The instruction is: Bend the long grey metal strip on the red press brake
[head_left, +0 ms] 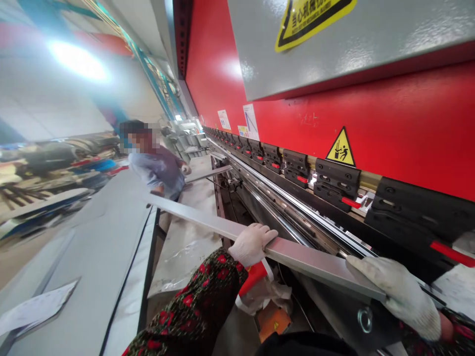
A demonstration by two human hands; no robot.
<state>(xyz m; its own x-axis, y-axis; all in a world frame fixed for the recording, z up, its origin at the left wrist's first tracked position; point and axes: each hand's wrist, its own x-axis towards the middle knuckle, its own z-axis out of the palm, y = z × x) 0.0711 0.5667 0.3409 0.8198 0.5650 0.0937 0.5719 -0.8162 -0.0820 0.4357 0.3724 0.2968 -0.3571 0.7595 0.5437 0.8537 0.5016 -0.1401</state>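
left hand point(252, 244) in a white cloth glove: partly closed, fingers point(261, 232) curled over the upper edge of a long flat metal strip point(308, 259). right hand point(395, 296) in a matching glove: closed on the near end of the strip, fingers pressed around the edge. strip position: across the front of a red bending machine point(297, 113), running from both hands out to the left, far end near a co-worker point(158, 168). contact between strip and machine: not discernible. co-worker's hand point(184, 169): beside a second, shorter strip point(208, 173); grip on it impossible to confirm.

above the long strip: a row of black clamps point(336, 178) with red tabs, then a yellow warning triangle point(340, 148), then a grey cover panel point(334, 44). left of the strip: a table point(149, 247), a wide grey metal sheet point(92, 247) and a loose sheet of paper point(35, 306). below the hands: a white plastic bag point(265, 294) and an orange box point(273, 321). on the left forearm: a dark sleeve point(193, 301) with red flowers.
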